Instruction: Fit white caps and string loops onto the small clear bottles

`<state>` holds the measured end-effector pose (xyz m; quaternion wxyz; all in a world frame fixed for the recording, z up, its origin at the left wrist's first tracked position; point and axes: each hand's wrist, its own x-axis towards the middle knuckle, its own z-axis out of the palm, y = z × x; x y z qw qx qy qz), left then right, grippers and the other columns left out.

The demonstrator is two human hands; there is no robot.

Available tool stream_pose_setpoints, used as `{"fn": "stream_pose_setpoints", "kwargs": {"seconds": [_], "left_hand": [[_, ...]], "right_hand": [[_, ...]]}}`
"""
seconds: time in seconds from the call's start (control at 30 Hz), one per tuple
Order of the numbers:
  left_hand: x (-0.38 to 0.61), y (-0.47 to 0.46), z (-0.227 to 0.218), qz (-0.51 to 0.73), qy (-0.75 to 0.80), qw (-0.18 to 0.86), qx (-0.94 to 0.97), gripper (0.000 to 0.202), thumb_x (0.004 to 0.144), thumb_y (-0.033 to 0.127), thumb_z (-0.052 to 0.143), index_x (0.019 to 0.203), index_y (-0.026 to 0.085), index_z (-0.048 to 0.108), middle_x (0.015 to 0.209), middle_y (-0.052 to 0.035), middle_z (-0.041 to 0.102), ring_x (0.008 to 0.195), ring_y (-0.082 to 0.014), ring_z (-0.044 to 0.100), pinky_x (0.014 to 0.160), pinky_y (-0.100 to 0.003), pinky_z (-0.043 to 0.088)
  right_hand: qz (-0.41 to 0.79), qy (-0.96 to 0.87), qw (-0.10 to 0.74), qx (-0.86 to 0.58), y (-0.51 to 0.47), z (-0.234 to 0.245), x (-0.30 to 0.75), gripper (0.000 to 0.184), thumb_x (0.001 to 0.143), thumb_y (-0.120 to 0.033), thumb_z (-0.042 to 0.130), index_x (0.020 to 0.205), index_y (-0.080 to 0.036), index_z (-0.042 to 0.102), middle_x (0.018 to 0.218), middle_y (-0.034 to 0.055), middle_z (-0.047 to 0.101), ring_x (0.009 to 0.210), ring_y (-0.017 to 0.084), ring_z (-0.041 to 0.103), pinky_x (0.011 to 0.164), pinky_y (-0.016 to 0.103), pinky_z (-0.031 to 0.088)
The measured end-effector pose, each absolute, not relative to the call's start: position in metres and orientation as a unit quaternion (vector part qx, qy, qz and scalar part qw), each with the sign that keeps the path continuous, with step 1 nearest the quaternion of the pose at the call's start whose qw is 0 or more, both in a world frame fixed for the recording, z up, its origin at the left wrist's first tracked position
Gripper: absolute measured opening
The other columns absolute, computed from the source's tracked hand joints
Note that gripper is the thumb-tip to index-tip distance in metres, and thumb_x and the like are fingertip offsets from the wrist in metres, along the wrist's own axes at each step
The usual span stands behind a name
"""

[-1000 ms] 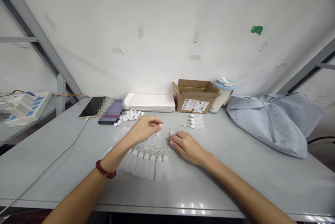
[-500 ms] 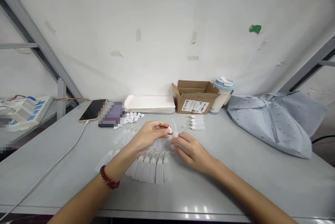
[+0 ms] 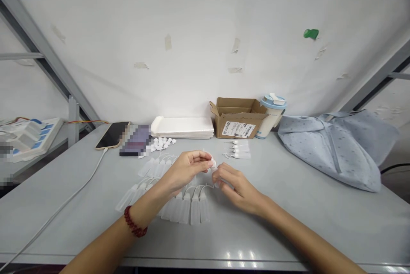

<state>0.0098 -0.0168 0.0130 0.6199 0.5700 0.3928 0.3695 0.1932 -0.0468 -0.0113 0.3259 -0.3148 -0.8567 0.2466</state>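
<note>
My right hand [image 3: 235, 184] is closed around a small translucent squeeze bottle [image 3: 215, 170], held tilted above the table. The fingertips of my left hand [image 3: 188, 169] pinch at the neck of that bottle, on a small white cap that they mostly cover. Below my hands lies a row of similar bottles [image 3: 195, 210] with thin curved tubes. More bottles [image 3: 128, 197] lie to the left, partly behind my left forearm. A heap of small white caps [image 3: 163, 143] sits farther back. Several capped bottles [image 3: 241, 150] are lined up beyond my right hand.
At the back stand a stack of white envelopes [image 3: 182, 126], an open cardboard box [image 3: 238, 124] and a lidded cup [image 3: 270, 116]. A blue cloth bag [image 3: 333, 150] lies on the right. On the left are a phone [image 3: 112, 135] with its cable [image 3: 80, 188] and a dark flat object [image 3: 136, 139].
My left hand has moved slightly right with the cap, onto the neck of the bottle. My right hand still holds the bottle in nearly the same place.
</note>
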Motion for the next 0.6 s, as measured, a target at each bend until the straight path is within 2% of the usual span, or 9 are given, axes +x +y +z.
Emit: {"fn": "stream_pose_setpoints", "kwargs": {"seconds": [0.2,0.4,0.5,0.6], "left_hand": [[0.0079,-0.0153,0.0137,0.377,0.389,0.619,0.569,0.018,0.075,0.028,0.065,0.087,0.016,0.062,0.093,-0.004,0.061,0.081,-0.013,0.054,0.076,-0.026,0.042],[0.0069,-0.0166,0.017,0.356,0.399,0.6,0.595,0.02,0.075,0.032,0.064,0.089,0.017,0.064,0.091,-0.0038,0.061,0.082,-0.0147,0.055,0.078,-0.027,0.043],[0.007,-0.0172,0.0193,0.336,0.394,0.578,0.631,0.019,0.077,0.033,0.061,0.085,0.017,0.065,0.085,-0.0032,0.062,0.079,-0.0149,0.055,0.077,-0.027,0.043],[0.0067,-0.0172,0.0206,0.314,0.405,0.555,0.656,0.021,0.078,0.036,0.059,0.08,0.016,0.066,0.072,-0.0012,0.061,0.07,-0.0136,0.055,0.071,-0.026,0.044]], "right_hand": [[0.379,-0.77,0.366,-0.36,-0.0473,-0.0042,0.1939,0.018,0.088,-0.015,0.035,0.08,-0.02,0.051,0.077,0.0008,0.052,0.074,0.014,0.048,0.069,0.027,0.038],[0.537,-0.64,0.427,-0.346,-0.0409,-0.0064,0.1966,0.014,0.088,-0.022,0.038,0.079,-0.021,0.048,0.075,0.0011,0.055,0.071,0.015,0.048,0.07,0.031,0.038],[0.561,-0.616,0.436,-0.34,-0.0396,-0.0074,0.1966,0.013,0.088,-0.025,0.038,0.079,-0.021,0.046,0.072,0.001,0.054,0.07,0.016,0.049,0.07,0.032,0.038],[0.542,-0.63,0.426,-0.357,-0.0417,-0.0044,0.1958,0.013,0.088,-0.025,0.037,0.078,-0.021,0.045,0.069,0.0004,0.052,0.068,0.015,0.047,0.069,0.032,0.037]]}}
